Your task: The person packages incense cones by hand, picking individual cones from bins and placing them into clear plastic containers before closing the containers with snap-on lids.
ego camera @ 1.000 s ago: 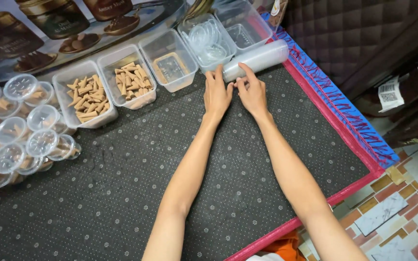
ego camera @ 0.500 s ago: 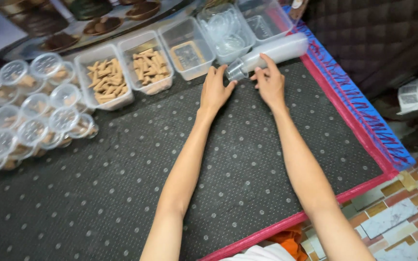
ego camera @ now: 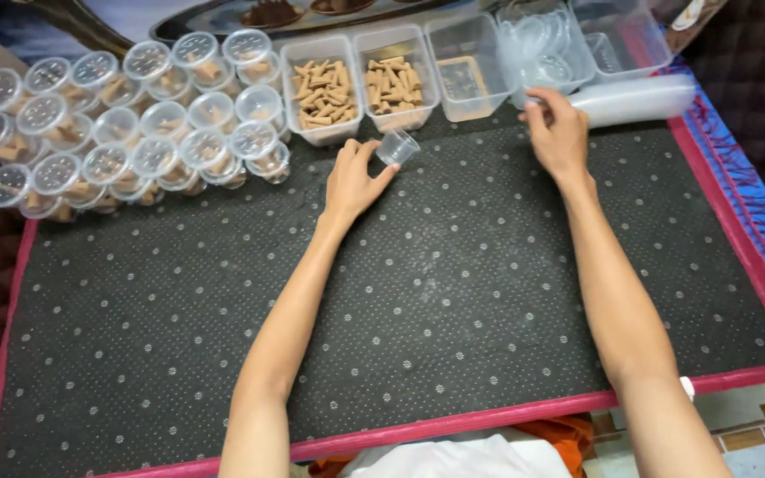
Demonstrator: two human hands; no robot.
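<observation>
My left hand (ego camera: 353, 180) holds a small clear plastic cup (ego camera: 397, 147) between thumb and fingertips, just in front of two rectangular tubs of brown cone-shaped pieces (ego camera: 320, 89) (ego camera: 393, 83). My right hand (ego camera: 557, 133) rests on the dark dotted mat (ego camera: 400, 292) at the near end of a sleeve of stacked clear cups (ego camera: 635, 99), fingers curled at the edge of a tub of clear lids (ego camera: 542, 49). Whether it grips anything is hidden.
Several lidded clear cups with brown pieces inside (ego camera: 126, 115) are stacked at the far left. An almost empty tub (ego camera: 467, 75) and another clear tub (ego camera: 622, 35) stand along the back. The mat has a pink border (ego camera: 737, 239).
My left hand has pulled away from the cup sleeve toward the left, carrying one small cup to the tubs of cones. My right hand stayed near the sleeve's end. The camera view has shifted.
</observation>
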